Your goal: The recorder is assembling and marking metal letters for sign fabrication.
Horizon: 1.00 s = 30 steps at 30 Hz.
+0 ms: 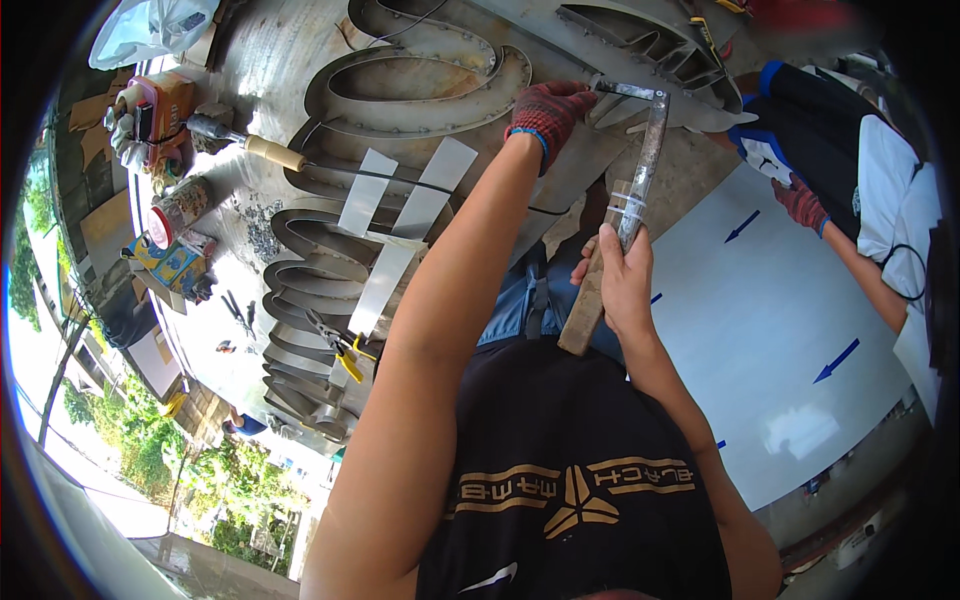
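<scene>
My left hand (548, 115), in a dark red knitted glove, is closed at the free end of an L-shaped metal bar (650, 150). What its fingers pinch there is hidden. My bare right hand (625, 275) wraps round the bar's lower part, where a wooden handle (583, 315) is bound on with pale ties. Under and left of my left hand lies a curved metal letter form (420, 125) with upright strip walls. A finned metal piece (660, 50) lies just beyond the bar's bent end.
Yellow-handled pliers (340, 345), flat metal strips (435, 185) and a wooden-handled tool (270, 150) lie on the metal sheet. Jars and boxes (160, 110) line the left edge. At right, another person's gloved hand (803, 205) is beside a white sheet with blue arrows (760, 330).
</scene>
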Each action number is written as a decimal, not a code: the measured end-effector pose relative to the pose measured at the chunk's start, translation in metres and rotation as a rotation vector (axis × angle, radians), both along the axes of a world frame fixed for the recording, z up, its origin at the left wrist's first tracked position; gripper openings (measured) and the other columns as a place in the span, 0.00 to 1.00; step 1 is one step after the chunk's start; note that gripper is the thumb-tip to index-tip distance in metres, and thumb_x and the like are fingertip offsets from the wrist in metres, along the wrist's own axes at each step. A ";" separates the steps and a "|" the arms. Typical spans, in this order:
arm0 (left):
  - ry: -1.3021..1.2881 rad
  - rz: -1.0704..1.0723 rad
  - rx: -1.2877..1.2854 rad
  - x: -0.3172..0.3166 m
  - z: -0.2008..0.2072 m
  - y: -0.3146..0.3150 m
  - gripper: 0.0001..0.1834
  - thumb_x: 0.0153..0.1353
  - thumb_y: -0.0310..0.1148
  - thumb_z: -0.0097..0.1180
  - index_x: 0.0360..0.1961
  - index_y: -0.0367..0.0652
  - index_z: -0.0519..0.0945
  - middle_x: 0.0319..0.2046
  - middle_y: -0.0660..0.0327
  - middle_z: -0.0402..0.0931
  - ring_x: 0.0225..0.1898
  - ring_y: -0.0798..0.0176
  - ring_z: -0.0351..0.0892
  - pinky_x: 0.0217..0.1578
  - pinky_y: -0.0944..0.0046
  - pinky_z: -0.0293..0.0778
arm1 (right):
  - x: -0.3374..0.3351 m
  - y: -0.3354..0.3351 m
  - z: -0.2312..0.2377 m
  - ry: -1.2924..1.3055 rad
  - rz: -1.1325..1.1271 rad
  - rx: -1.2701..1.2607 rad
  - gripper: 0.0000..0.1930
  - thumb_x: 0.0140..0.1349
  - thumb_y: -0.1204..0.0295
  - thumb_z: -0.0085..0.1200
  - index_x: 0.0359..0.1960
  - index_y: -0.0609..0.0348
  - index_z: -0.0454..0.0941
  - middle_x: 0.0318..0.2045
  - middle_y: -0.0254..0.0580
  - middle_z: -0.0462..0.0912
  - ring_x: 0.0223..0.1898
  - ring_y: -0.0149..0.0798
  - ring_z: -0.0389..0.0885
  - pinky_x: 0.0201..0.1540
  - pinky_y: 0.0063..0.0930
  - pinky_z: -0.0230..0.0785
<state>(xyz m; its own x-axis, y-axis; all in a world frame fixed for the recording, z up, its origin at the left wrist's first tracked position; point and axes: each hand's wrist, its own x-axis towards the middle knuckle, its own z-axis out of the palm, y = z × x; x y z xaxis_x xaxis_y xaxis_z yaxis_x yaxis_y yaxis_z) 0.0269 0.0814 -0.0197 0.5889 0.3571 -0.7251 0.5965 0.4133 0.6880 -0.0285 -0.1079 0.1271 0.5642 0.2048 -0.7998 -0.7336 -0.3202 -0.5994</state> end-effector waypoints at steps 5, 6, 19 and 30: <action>0.003 -0.002 0.045 0.001 0.002 -0.004 0.21 0.60 0.39 0.71 0.51 0.40 0.88 0.35 0.63 0.86 0.33 0.69 0.78 0.40 0.66 0.76 | -0.001 0.003 -0.003 -0.004 -0.002 0.006 0.11 0.78 0.65 0.48 0.49 0.59 0.65 0.29 0.41 0.77 0.19 0.32 0.80 0.22 0.29 0.78; 0.021 -0.007 0.044 0.002 0.004 -0.004 0.20 0.59 0.39 0.71 0.50 0.42 0.89 0.37 0.59 0.88 0.38 0.65 0.83 0.44 0.64 0.78 | -0.001 0.003 -0.004 -0.014 -0.005 0.002 0.11 0.78 0.65 0.48 0.49 0.59 0.65 0.30 0.42 0.77 0.19 0.32 0.80 0.22 0.29 0.78; 0.031 -0.012 -0.002 0.003 0.017 -0.001 0.19 0.59 0.37 0.71 0.50 0.39 0.88 0.35 0.63 0.87 0.34 0.70 0.79 0.40 0.66 0.76 | 0.003 0.014 -0.001 0.029 -0.009 -0.011 0.11 0.78 0.65 0.48 0.49 0.59 0.65 0.30 0.41 0.77 0.20 0.33 0.80 0.22 0.30 0.78; 0.032 -0.011 -0.006 0.001 0.001 0.001 0.20 0.60 0.41 0.71 0.51 0.42 0.88 0.38 0.60 0.88 0.38 0.66 0.82 0.44 0.64 0.77 | 0.027 -0.010 0.029 -0.079 -0.018 0.030 0.12 0.78 0.66 0.49 0.49 0.62 0.65 0.30 0.42 0.78 0.20 0.33 0.81 0.23 0.30 0.80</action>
